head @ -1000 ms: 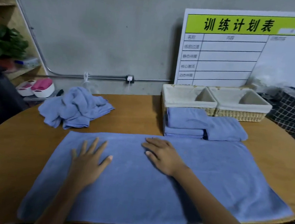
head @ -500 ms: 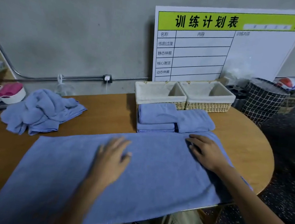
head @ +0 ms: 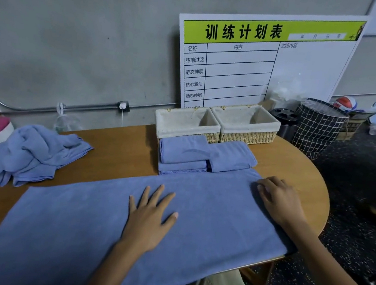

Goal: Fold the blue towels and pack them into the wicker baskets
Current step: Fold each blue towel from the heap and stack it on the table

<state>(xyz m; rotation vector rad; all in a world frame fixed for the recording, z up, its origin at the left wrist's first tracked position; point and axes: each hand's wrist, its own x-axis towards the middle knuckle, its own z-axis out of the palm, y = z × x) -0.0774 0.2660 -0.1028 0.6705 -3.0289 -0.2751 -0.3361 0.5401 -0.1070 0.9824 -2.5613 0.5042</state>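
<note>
Blue towel lies flat; my left hand presses it, fingers spread. My right hand rests loosely curled at its far edge. I should pinch that edge cleanly and match corners.

Spread towel: lies flat along the near edge of the surface.
Left hand: on the spread towel's middle.
Right hand: on the towel's right end.
Folded towels: just behind the spread towel, before the 2 baskets.
2 baskets: side by side at the surface's back, before the board.
Towel heap: back left.
</note>
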